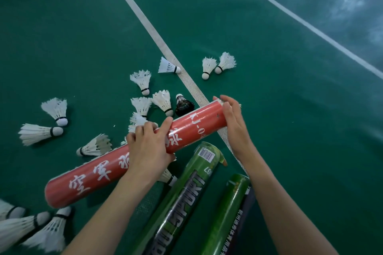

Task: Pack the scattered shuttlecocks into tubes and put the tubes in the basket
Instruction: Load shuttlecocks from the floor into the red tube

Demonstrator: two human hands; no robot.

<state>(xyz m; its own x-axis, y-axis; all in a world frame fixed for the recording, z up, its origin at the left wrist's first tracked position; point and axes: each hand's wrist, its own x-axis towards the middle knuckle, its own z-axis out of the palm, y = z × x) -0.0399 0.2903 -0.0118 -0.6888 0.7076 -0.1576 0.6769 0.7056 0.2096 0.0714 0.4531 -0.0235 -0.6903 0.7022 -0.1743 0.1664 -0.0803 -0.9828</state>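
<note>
My left hand (148, 145) grips the middle of a long red tube (199, 124) with white characters, held slanting above the green floor. At the tube's far end my right hand (233, 118) lies against the mouth, fingers straight; whether it presses a shuttlecock in, I cannot tell. Several white shuttlecocks lie scattered on the floor, among them one (143, 80) beyond the tube, a pair (217, 65) farther right and another (37, 133) at the left. A single black shuttlecock (183, 104) stands close behind the tube.
Two green tubes (186, 196) (228, 213) lie on the floor under my forearms, with a dark tube (247, 211) beside them. White court lines (145, 20) (300, 20) cross the floor. More shuttlecocks (31, 230) cluster at the bottom left. No basket is in view.
</note>
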